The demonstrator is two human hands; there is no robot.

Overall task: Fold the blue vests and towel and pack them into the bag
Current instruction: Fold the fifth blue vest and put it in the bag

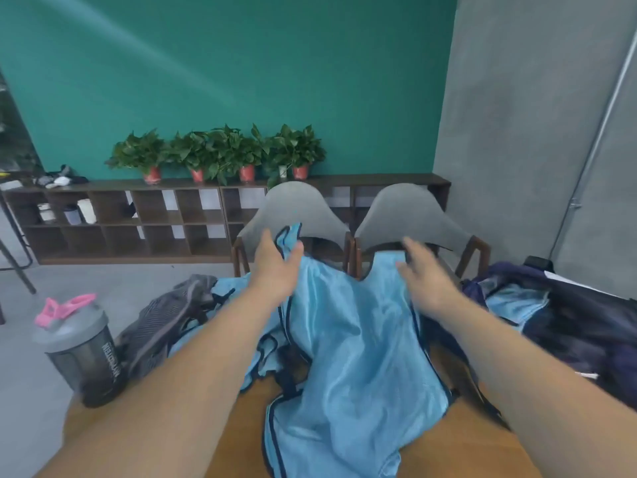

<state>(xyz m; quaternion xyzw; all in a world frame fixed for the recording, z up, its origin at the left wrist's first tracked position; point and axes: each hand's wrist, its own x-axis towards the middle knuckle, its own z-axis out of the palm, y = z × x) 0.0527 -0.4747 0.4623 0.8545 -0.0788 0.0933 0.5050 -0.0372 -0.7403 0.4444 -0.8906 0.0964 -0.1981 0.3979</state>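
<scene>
A light blue mesh vest [358, 339] with dark navy trim hangs over the wooden table [482, 446], its top edge lifted. My left hand [275, 267] pinches its left shoulder strap between thumb and fingers. My right hand [424, 274], blurred, holds the right shoulder strap with the thumb lying on the fabric. More crumpled blue cloth [262, 357] lies underneath on the left. The dark navy bag [579, 332] stands open on the right with a light blue piece [513, 305] inside. I cannot pick out the towel.
A grey shaker bottle [82, 353] with a pink flap stands at the table's left corner, beside a grey shoe [165, 322]. Two grey chairs [296, 208] are pushed in at the far side. A low shelf [138, 219] with potted plants lines the green wall.
</scene>
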